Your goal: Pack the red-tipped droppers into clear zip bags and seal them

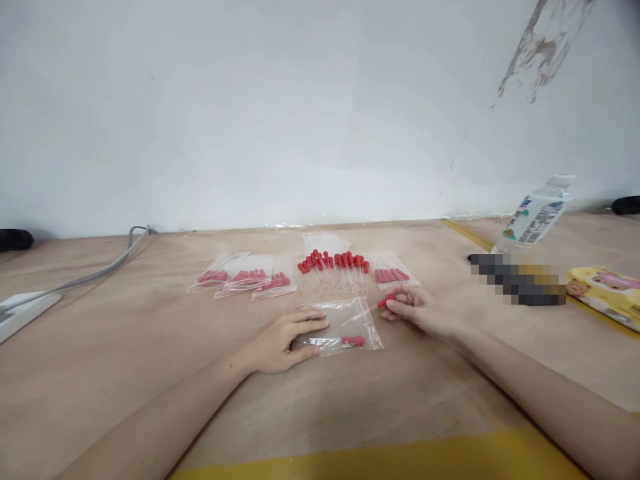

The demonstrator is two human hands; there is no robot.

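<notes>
Head view: right hand [413, 312] pinched closed on red-bulbed dropper with slim clear stem [386, 301]; stem points left, reaching clear plastic zip bag [333, 315]. Left hand [283, 339], left of pinch, lies flat, fingers loosely spread, on bag. Beyond grip: loose pile of red-bulbed clear droppers [345, 259].

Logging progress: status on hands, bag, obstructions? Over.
Left hand on clear bag. Right hand pinching red-bulbed dropper at bag's mouth. Loose droppers beyond, not blocking.
</notes>
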